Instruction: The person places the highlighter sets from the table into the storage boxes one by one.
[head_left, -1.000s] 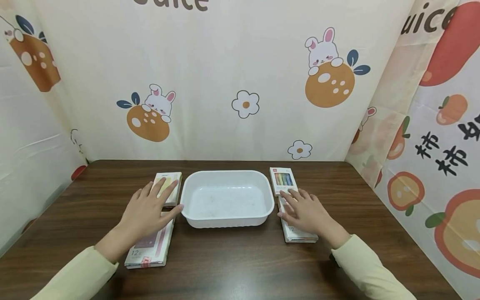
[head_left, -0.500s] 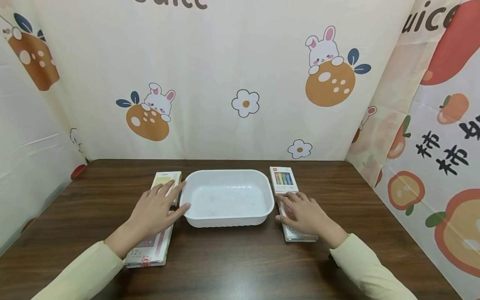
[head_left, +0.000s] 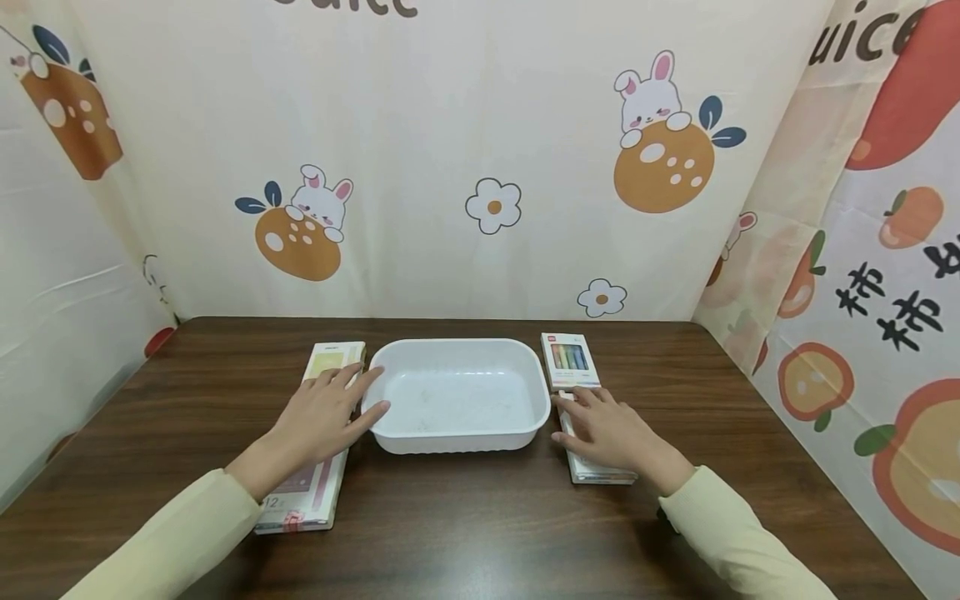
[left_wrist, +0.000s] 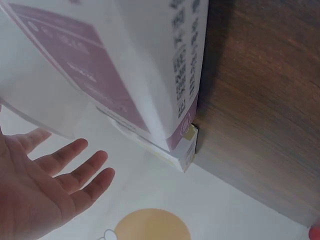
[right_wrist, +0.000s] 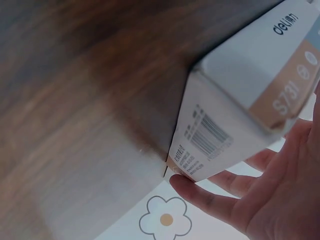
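Note:
A white plastic tub [head_left: 459, 445] stands mid-table. My left hand [head_left: 318, 425] hovers with fingers spread, its fingertips overlapping the tub's left rim. Beneath it lies a white-and-purple box [head_left: 306, 507], and beyond that a white-and-yellow box [head_left: 327, 360]. The left wrist view shows the left palm [left_wrist: 30, 195] holding nothing beside the purple box [left_wrist: 100, 70]. My right hand [head_left: 611, 429] lies over a white box [head_left: 600, 473] right of the tub, fingers extended. In the right wrist view a fingertip meets the far end of that box [right_wrist: 215, 137]. Behind it lies a box with coloured sticks pictured [head_left: 568, 358].
The dark wooden table [head_left: 465, 533] runs back to a cream curtain [head_left: 420, 108] printed with rabbits and flowers. Another printed curtain [head_left: 885, 333] hangs at the right, and a whitish one [head_left: 67, 333] closes the left side.
My left hand has moved right, from over the left boxes to the tub's left rim. My right hand has barely shifted. The boxes and tub stay in place.

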